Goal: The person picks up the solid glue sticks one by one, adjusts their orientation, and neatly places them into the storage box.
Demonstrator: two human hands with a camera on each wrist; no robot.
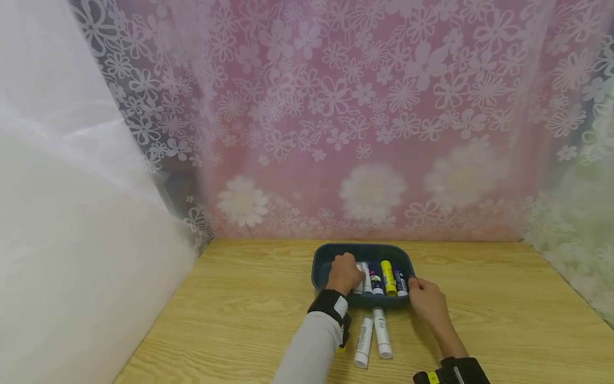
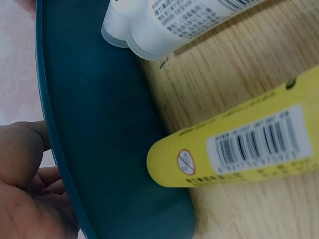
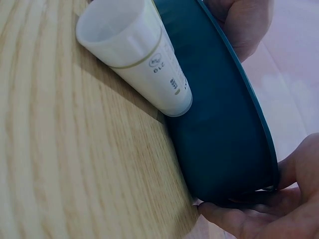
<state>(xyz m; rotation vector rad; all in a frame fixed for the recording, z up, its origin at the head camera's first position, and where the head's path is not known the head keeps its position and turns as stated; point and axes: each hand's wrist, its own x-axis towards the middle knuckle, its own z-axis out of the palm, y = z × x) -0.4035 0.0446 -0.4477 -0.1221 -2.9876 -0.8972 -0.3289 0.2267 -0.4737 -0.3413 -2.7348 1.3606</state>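
A dark teal tray (image 1: 384, 302) stands on the wooden table. My right hand (image 1: 429, 301) grips its near right corner, thumb at the rim and fingers beneath in the right wrist view. My left hand (image 1: 345, 274) reaches over the near rim into the left half, fingers bent, right beside a white glue stick (image 1: 357, 286); I cannot tell whether it holds that stick. Rightward in the tray lie another white glue stick (image 1: 366, 277), a dark blue one (image 1: 376, 280), a yellow one (image 1: 388, 277) and a further dark blue one (image 1: 400, 281).
Two white glue sticks (image 1: 363, 341) (image 1: 382, 333) lie on the table (image 1: 240, 320) before the tray. A yellow glue stick (image 2: 234, 144) lies by the tray's near wall in the left wrist view. Flowered curtains (image 1: 374, 106) hang behind, with a white sheet (image 1: 86, 213) at left.
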